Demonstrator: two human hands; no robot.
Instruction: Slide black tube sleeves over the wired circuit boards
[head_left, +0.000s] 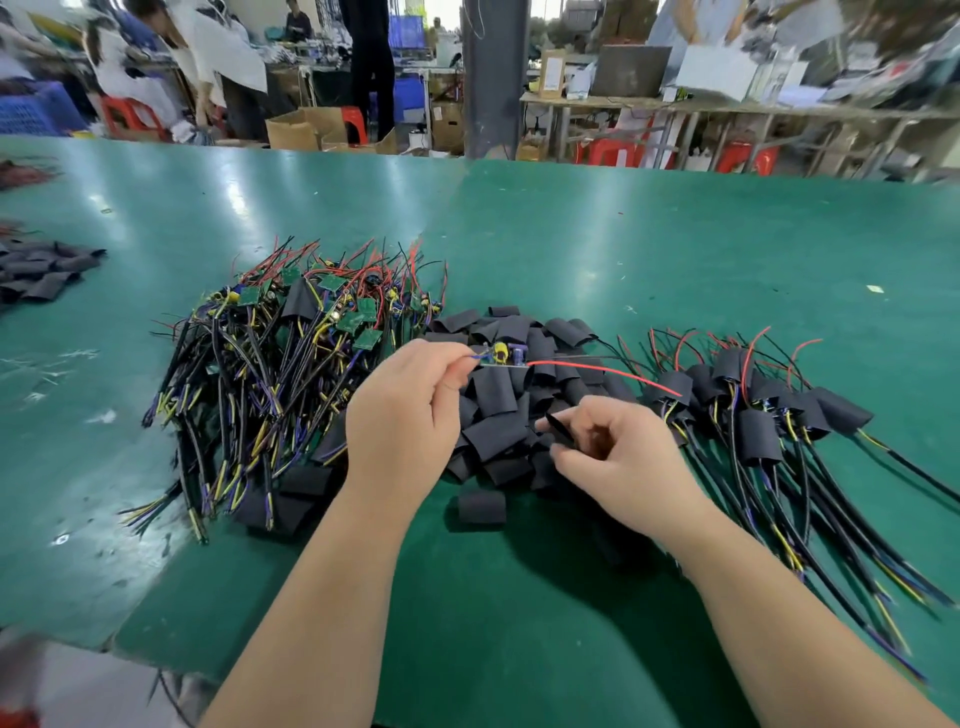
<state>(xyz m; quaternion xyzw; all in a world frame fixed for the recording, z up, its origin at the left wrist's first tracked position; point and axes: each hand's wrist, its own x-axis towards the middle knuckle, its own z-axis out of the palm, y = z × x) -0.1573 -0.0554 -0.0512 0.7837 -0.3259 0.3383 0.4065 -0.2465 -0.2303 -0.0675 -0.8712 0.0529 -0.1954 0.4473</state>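
My left hand (410, 410) pinches the wires of a small circuit board (501, 356) and holds it level above the middle heap of flat black tube sleeves (498, 395). The board's red wire (608, 371) trails to the right. My right hand (618, 457) grips one black tube sleeve (558, 430) between thumb and fingers, just below and right of the board. A tangle of bare wired boards (291, 353) lies to the left. Boards with sleeves on them (769, 410) lie in a bundle to the right.
The green table (623, 249) stretches far ahead. A single loose sleeve (481, 507) lies near my left wrist. Another heap of sleeves (41, 273) sits at the far left edge. People, cardboard boxes and red stools stand beyond the table.
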